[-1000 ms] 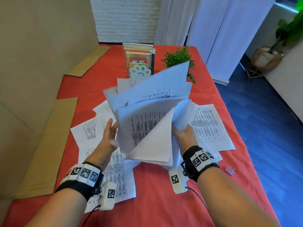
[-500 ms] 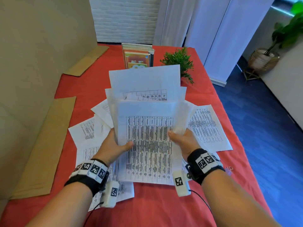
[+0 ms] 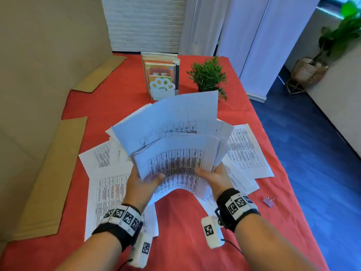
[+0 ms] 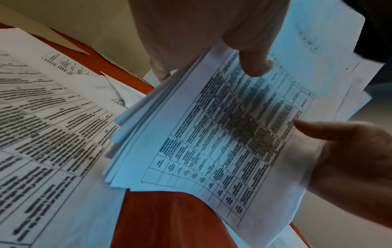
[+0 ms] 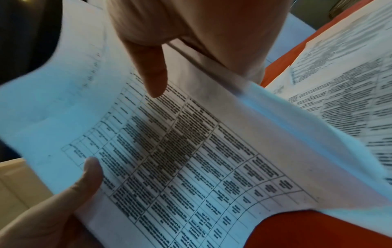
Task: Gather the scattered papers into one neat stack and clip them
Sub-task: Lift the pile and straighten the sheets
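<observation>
both hands [image 3: 140, 184] grip the papers [image 3: 175, 145] (edges fanned).

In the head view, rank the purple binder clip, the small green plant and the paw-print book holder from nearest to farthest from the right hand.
From the right hand:
1. Purple binder clip, on the red cloth just to its right.
2. Small green plant, far side of the table, right of centre.
3. Paw-print book holder, far side, left of the plant; close to the plant's rank, hard to separate.

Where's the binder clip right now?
In the head view the binder clip lies on the red tablecloth near the table's right edge, just right of the right hand, beyond the loose sheets.
</observation>
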A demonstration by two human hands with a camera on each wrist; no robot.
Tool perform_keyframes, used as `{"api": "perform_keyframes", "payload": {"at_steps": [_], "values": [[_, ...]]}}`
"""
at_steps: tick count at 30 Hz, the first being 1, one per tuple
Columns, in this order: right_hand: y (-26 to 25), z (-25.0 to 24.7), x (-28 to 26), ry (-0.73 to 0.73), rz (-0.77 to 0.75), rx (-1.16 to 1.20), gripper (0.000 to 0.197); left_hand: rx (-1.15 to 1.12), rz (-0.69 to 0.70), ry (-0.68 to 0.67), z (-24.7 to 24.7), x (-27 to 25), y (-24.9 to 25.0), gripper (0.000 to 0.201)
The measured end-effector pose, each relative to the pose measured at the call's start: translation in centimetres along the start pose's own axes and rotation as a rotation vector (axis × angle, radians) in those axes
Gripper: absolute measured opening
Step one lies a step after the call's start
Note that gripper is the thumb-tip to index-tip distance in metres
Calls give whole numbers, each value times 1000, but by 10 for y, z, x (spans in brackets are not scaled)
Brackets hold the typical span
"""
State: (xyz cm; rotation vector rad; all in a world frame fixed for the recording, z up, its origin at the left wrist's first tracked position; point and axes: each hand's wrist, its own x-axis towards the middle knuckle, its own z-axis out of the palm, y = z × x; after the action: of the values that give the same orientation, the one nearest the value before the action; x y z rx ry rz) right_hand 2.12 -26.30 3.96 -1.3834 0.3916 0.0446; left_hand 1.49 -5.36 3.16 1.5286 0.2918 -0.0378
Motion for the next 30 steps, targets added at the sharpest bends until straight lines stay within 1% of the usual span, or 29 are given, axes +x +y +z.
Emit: {"api": "perform_keyframes", "payload": {"at_steps": [1, 3, 4, 6, 7, 9, 10, 11, 12, 13, 14, 15, 17, 18, 20, 21, 22, 23, 24, 26, 28, 29, 30], "values": [[-1, -2, 0, -2, -11, 15, 45, -23, -5, -1, -1, 1, 0, 62], [-5, -7, -1, -16, -29, 50, 50, -65, -25, -6, -3, 1, 3, 56], [-5, -9, -1, -18, -22, 74, 56, -79, -35, -10, -3, 1, 4, 52], [-3, -8, -1, 21, 37, 97, 66, -97, -42, -32, -2, 1, 4, 52], [-2, -5, -3, 45, 69, 82, 66, -100, -32, -43, -1, 1, 3, 53], [1, 2, -7, 65, 96, 11, 53, -92, -8, -39, 0, 2, 2, 51], [0, 3, -9, 63, 86, -11, 46, -91, -5, -27, -1, 3, 2, 45], [-3, 4, -11, 53, 64, -4, 44, -84, 1, -15, -1, 4, 1, 38], [-9, 4, -11, 50, 32, 16, 47, -68, -1, 1, -3, 6, 0, 32], [-17, 4, -12, 40, -49, 27, 51, -47, 5, 9, -5, 9, -1, 28], [-29, 4, -13, 68, -198, -29, 56, -31, 14, -7, -8, 11, -1, 27], [-43, 5, -15, 140, -391, -149, 62, -14, 21, -32, -10, 13, -1, 28], [-75, 9, -17, 272, -832, -489, 78, 12, 5, -89, -12, 11, 6, 29], [-95, 16, -24, 278, -987, -633, 84, 16, -5, -106, -13, 10, 8, 25], [-128, 34, -43, 234, -1187, -922, 85, -29, -24, -105, -11, 9, 11, 15], [-138, 43, -51, 210, -1248, -1066, 81, -45, -46, -83, -12, 9, 11, 21], [-142, 49, -56, 179, -1284, -1188, 77, -54, -75, -78, -13, 9, 11, 32], [-143, 54, -58, 153, -1302, -1299, 73, -59, -96, -85, -15, 11, 8, 41], [-141, 56, -58, 132, -1295, -1396, 69, -70, -101, -92, -16, 13, 5, 46], [-135, 55, -56, 146, -1235, -1473, 65, -84, -102, -111, -19, 13, 4, 53], [-131, 53, -56, 188, -1181, -1492, 67, -105, -107, -122, -23, 17, -3, 74], [-129, 52, -55, 186, -1158, -1521, 67, -96, -94, -132, -22, 15, 0, 74], [-126, 51, -55, 171, -1133, -1555, 67, -112, -98, -147, -22, 14, 1, 62]]}}
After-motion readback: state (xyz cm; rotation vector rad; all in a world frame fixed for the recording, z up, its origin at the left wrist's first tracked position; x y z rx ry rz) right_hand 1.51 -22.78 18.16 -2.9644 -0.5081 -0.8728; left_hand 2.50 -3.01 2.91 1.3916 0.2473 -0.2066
